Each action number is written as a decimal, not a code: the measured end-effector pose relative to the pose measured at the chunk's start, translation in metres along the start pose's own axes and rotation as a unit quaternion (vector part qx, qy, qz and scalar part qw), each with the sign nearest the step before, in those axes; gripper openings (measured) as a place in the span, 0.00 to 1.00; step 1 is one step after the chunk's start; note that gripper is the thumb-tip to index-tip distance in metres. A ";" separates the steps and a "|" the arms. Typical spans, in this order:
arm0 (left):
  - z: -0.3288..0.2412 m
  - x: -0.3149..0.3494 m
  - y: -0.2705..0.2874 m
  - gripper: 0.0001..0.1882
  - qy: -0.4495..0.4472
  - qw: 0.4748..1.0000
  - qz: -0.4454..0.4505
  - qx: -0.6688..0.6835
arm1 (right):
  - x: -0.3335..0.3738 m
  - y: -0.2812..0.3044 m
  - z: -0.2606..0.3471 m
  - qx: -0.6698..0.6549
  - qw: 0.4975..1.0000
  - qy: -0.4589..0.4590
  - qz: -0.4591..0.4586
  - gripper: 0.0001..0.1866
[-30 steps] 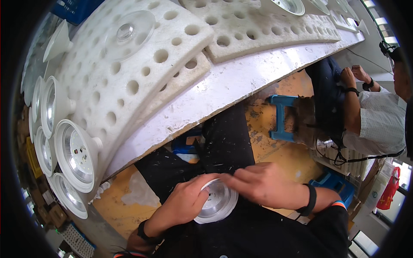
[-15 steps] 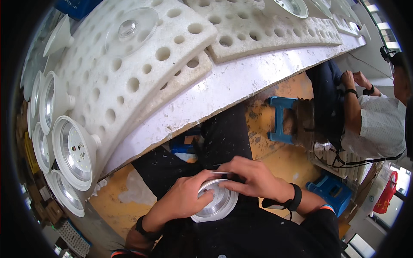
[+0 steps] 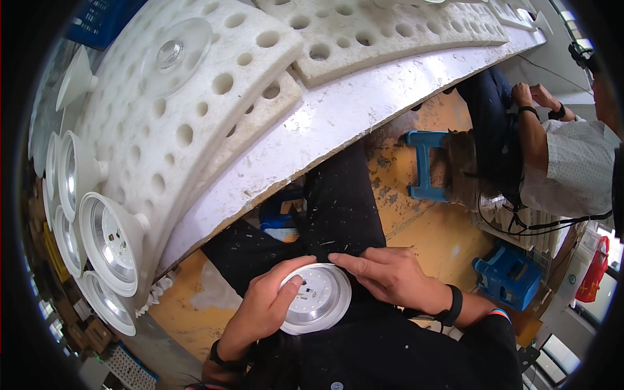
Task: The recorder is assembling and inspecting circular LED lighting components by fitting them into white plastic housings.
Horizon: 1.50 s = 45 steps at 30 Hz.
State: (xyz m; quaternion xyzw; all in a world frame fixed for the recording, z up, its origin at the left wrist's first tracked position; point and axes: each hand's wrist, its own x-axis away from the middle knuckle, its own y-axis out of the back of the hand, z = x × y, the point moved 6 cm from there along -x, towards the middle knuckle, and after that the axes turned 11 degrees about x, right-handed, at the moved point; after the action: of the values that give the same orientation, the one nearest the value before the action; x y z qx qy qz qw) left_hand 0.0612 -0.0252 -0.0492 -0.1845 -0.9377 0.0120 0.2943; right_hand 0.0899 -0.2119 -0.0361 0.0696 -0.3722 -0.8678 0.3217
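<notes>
In my lap I hold a round white LED lamp bulb [image 3: 325, 312], its open face turned up. Inside it lies a white disc with small LEDs and a few dark parts. My left hand [image 3: 268, 300] grips the lamp's left side, with the thumb over the rim and the fingers round the outside. At the far right edge of the rim is my right hand [image 3: 396, 276]. Its forefinger is stretched out to the rim and the other fingers are loosely bent, with nothing visible in them.
Ahead is a white table [image 3: 338, 104] bearing thick foam boards [image 3: 195, 97] with holes. Several similar lamps [image 3: 112, 240] stand along the left, and a clear cover [image 3: 175, 58] lies on the foam. A blue stool [image 3: 422, 166] and a seated person [image 3: 559, 149] are at right.
My right hand has drawn back right from over the lamp, uncovering its LED disc. The thin pale edge between my fingers no longer shows. My left hand and the lamp shifted slightly left.
</notes>
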 end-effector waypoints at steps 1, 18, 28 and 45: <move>-0.001 -0.001 0.000 0.18 0.009 1.000 -0.002 -0.003 | 0.003 0.003 0.002 0.049 0.999 0.017 -0.006 0.24; -0.011 0.003 -0.007 0.19 0.027 0.998 -0.040 -0.044 | 0.008 0.009 0.017 0.190 0.981 0.028 0.013 0.24; -0.008 -0.004 -0.009 0.17 0.004 0.994 -0.012 -0.107 | -0.013 0.002 0.028 0.159 0.982 0.098 0.003 0.28; -0.014 -0.004 -0.014 0.18 0.003 0.994 0.025 -0.104 | -0.017 0.020 0.029 0.179 0.972 0.148 0.049 0.26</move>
State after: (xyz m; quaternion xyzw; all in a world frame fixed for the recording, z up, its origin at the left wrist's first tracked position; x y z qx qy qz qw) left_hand 0.0675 -0.0408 -0.0385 -0.2373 -0.9279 -0.0786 0.2765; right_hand 0.1029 -0.1947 -0.0039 0.2354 -0.4724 -0.7507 0.3973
